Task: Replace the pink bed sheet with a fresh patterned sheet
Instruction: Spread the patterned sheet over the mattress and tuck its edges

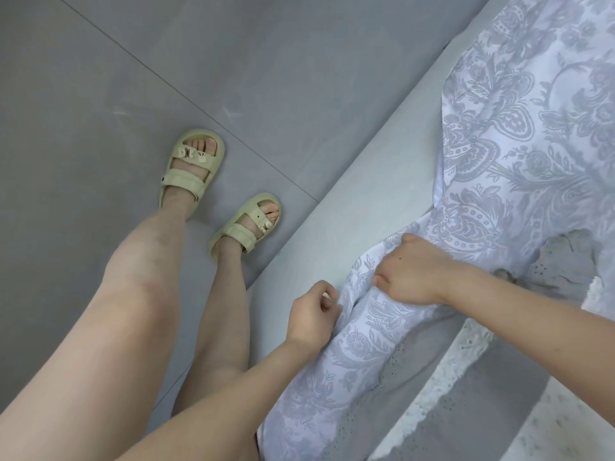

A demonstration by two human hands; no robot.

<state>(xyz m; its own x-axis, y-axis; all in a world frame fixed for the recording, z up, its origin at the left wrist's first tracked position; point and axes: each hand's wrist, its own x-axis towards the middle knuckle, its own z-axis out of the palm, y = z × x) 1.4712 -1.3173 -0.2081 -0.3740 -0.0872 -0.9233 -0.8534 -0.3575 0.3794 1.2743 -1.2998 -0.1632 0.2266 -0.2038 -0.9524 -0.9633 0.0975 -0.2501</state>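
Hands: 2, both bare, both on the cloth.
Left hand: my fingers are curled in and pinch the near edge of the patterned sheet.
Right hand: clenched around a bunched fold of the same sheet, just beyond my left fingers.
Sheet: 1, white with grey-blue leaves and flowers; it runs from under my fingers up and away over the bed, and back toward my body.
Mattress: 1 pale side panel, bare, just left of my fingers.
Grey eyelet cloth: white lace bands on it, below my right wrist.
Sandals: 2, pale green, on my feet, well left of my fingers.
Floor: grey tiles.
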